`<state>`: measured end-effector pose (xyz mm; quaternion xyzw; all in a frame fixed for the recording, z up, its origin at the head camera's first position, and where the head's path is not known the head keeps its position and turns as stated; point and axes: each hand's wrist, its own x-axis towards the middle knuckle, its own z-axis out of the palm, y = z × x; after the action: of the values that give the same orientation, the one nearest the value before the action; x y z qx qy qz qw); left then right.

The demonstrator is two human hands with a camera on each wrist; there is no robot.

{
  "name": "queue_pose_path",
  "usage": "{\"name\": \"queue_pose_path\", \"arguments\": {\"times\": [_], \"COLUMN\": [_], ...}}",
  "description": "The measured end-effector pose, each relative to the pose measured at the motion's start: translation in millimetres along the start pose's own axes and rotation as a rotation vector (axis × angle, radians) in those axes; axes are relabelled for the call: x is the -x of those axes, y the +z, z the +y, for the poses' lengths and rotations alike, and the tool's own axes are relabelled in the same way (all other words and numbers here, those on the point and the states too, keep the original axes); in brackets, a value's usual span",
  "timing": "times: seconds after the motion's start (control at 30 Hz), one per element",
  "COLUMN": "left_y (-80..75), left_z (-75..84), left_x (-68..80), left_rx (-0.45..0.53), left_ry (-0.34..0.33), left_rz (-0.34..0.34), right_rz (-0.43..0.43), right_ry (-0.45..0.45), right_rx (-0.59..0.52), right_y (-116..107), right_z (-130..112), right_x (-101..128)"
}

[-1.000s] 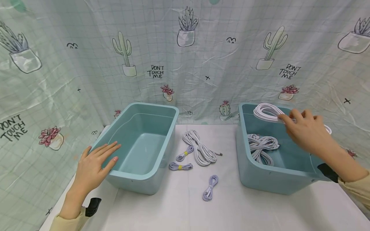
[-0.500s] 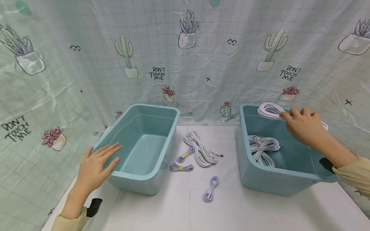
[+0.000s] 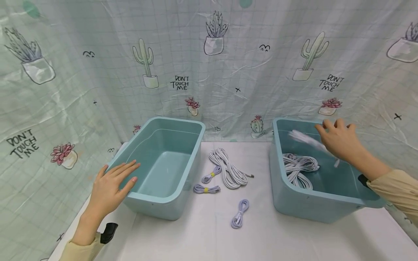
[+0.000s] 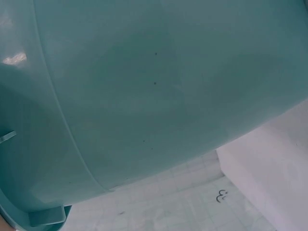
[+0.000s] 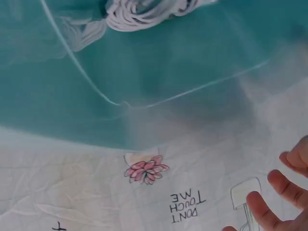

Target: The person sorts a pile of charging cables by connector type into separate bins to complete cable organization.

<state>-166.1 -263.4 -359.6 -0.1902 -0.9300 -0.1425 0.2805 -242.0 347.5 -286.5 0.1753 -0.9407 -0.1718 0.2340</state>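
My right hand hovers over the far side of the right teal bin, fingers spread and holding nothing. Just left of it a white coiled cable shows blurred in the air inside the bin, above another white cable bundle on the bin floor. The right wrist view shows that bin's wall, a white cable bundle at the top edge and my spread fingers. My left hand rests flat on the near left rim of the left teal bin, whose outer wall fills the left wrist view.
Between the bins, on the white table, lie a large white cable bundle and three small lilac coils. A cactus-print curtain hangs close behind and to the left.
My right hand let go of the white coiled cable it held over the right bin; the coil now drops, blurred, into the bin. The left hand stayed put.
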Motion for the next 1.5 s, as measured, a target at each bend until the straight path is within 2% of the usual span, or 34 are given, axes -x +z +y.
{"name": "queue_pose_path", "arguments": {"times": [0.2, 0.4, 0.47, 0.83, 1.07, 1.33, 1.5], "left_y": [-0.5, -0.6, -0.6, -1.9, -2.2, -2.4, -2.1], "left_z": [1.3, 1.0, 0.8, 1.8, 2.0, 2.2, 1.8], "left_x": [-0.9, -0.7, -0.7, -1.0, -0.2, -0.2, -0.4], "left_rx": [-0.002, -0.002, -0.003, -0.004, 0.0, -0.003, -0.006], "left_ry": [0.005, 0.006, 0.004, 0.004, 0.003, 0.001, 0.0], "left_rz": [-0.008, -0.008, -0.007, -0.002, 0.004, 0.003, 0.003], "right_rz": [0.044, 0.193, 0.218, 0.256, 0.206, 0.34, 0.317], "right_ry": [0.003, -0.037, -0.039, -0.019, 0.009, -0.067, -0.067], "right_rx": [-0.024, -0.031, -0.038, -0.083, -0.1, -0.112, -0.168], "right_y": [-4, -9, -10, -15, -21, -32, -43], "right_z": [-2, -6, -6, -9, -14, -26, -38], "right_x": [0, 1, 2, 10, 16, 24, 27]}}
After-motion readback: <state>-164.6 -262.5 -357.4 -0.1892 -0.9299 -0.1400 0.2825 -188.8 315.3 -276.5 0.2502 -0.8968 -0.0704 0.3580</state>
